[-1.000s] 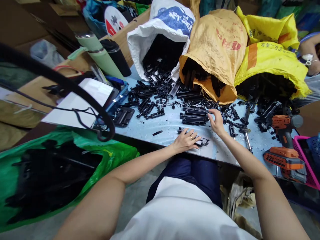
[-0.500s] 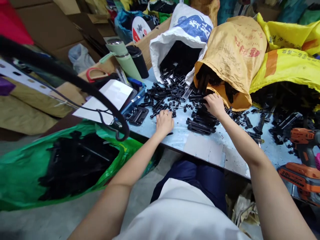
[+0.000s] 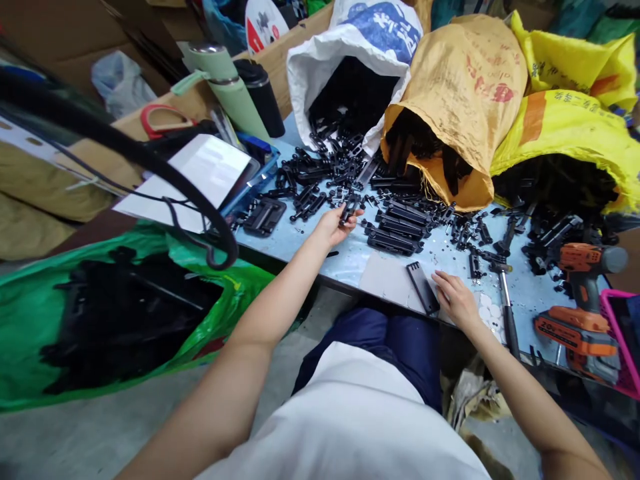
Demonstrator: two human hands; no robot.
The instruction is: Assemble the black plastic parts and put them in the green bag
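Note:
My left hand (image 3: 336,227) is turned partly palm up over the table, its fingers closed round a small black plastic part (image 3: 349,212). My right hand (image 3: 457,300) is at the table's front edge, fingers stretched out and apart. Just left of its fingertips a long black plastic piece (image 3: 423,287) lies slanted on a pale patch of the tabletop; whether they touch is unclear. Between the hands and the sacks lies a row of similar black pieces (image 3: 397,230). Loose small black parts (image 3: 315,173) are heaped beyond my left hand.
A white sack (image 3: 300,80), an orange sack (image 3: 465,80) and a yellow sack (image 3: 555,127) spill black parts. On the right are a hammer (image 3: 509,320) and an orange cordless drill (image 3: 575,327). A green bag (image 3: 25,333) hangs left; a black cable (image 3: 150,160) crosses there.
My right hand has moved from the orange sack's mouth to the front edge, and a long black piece now lies beside it. My left hand has lifted and turned, with a small part showing.

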